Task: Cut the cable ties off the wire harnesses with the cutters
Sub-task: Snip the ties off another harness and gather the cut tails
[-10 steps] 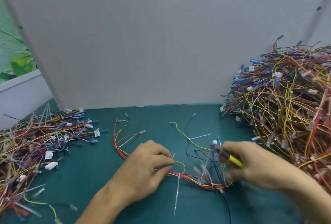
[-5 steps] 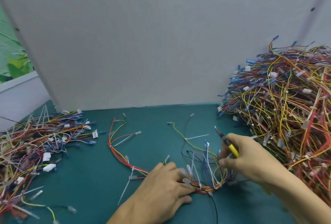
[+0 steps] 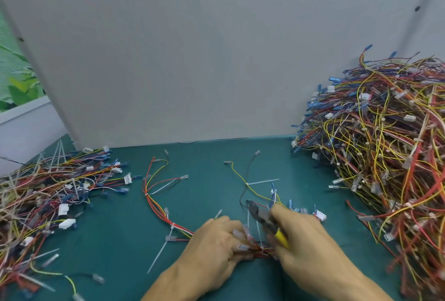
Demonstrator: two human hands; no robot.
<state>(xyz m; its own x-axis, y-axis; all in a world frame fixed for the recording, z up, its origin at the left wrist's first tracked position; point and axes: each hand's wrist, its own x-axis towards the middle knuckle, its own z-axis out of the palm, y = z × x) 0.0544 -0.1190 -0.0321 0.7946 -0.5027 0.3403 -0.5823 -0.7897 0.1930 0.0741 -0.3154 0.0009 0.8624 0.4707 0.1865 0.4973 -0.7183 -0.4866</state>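
Right grip: my right grip [image 3: 305, 235] is clenched round the yellow-handled cutters [image 3: 263, 220], and the nose points up and to the left.
Left grip: my left grip [image 3: 214, 243] curls over the wire harness [image 3: 258, 249], holding its sleeved ends right beside the cutters.
Harness run: red and yellow wires trail left across the green worktop [image 3: 115, 240].
Cable tie: a white cable tie [image 3: 160, 255] is cinched on that run, with its tail lying flat.
Right side: a tall tangled pile [image 3: 385, 156].
Left side: a flatter heap [image 3: 48, 192].

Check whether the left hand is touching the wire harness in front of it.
Touching. Head view shows the left hand curled over the wire harness, red wires emerging beneath its fingers.
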